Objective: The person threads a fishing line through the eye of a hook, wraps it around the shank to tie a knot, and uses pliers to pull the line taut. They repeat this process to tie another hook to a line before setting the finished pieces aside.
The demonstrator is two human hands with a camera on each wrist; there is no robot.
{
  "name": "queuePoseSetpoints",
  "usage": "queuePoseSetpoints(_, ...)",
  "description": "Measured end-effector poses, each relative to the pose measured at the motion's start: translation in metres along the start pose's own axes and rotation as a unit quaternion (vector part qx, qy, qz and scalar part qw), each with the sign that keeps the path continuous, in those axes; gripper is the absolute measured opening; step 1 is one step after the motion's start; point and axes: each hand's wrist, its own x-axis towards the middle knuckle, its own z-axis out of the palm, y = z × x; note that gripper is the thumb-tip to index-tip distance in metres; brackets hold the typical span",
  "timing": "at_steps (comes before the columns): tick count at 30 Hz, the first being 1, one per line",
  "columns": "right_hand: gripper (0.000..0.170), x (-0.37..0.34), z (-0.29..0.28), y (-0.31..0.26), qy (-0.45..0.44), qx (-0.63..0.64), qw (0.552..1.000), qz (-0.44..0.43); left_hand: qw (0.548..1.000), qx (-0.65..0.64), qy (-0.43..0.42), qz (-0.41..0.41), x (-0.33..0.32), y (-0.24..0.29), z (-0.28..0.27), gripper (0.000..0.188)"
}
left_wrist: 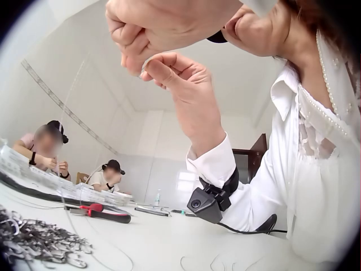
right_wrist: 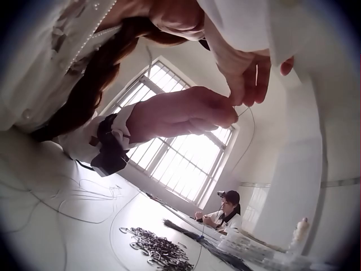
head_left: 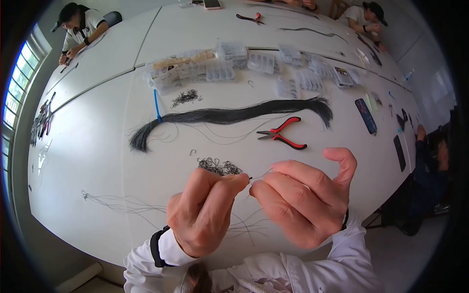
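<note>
My left hand [head_left: 202, 210] pinches a small dark piece, seemingly the end of a fish hook [head_left: 250, 178], between thumb and forefinger; most of it is hidden by the fingers. Close beside it, my right hand [head_left: 303, 202] pinches a thin fishing line [head_left: 266, 172] that leads to the dark piece. In the right wrist view a loop of this line [right_wrist: 253, 127] hangs from the fingertips. Just beyond the left hand lies a pile of dark fish hooks [head_left: 219, 166]. Under the hands, loose lines [head_left: 127, 205] spread over the table, gathered at their left end.
A long bundle of dark line [head_left: 224, 115], with a blue tie [head_left: 157, 105], crosses the table. Red-handled pliers [head_left: 283, 134] lie before it. Behind are clear plastic boxes [head_left: 220, 71] and another hook heap [head_left: 185, 98]. Phones [head_left: 365, 116] lie right. Other people [head_left: 83, 29] sit around.
</note>
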Motion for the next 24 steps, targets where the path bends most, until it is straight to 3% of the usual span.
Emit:
queuePoseSetpoints(7, 0.022, 0.008, -0.002, 0.020, -0.035, 0.082, 0.995, 0.037, 0.998, -0.058, -0.025, -0.024, 0.002, 0.002, -0.002, 0.028)
queuePoseSetpoints(15, 0.016, 0.010, 0.003, 0.023, -0.063, 0.186, 0.975, 0.105, 0.995, -0.077, -0.028, -0.054, 0.005, 0.004, -0.004, 0.024)
queuePoseSetpoints(21, 0.020, 0.012, -0.001, 0.027, -0.058, 0.227, 0.968, 0.085, 0.996, -0.064, -0.028, -0.061, 0.006, 0.006, -0.006, 0.023)
queuePoseSetpoints(24, 0.021, 0.010, -0.001, 0.018, -0.052, 0.209, 0.975, 0.058, 0.992, -0.058, -0.010, -0.109, 0.006, 0.005, -0.005, 0.021)
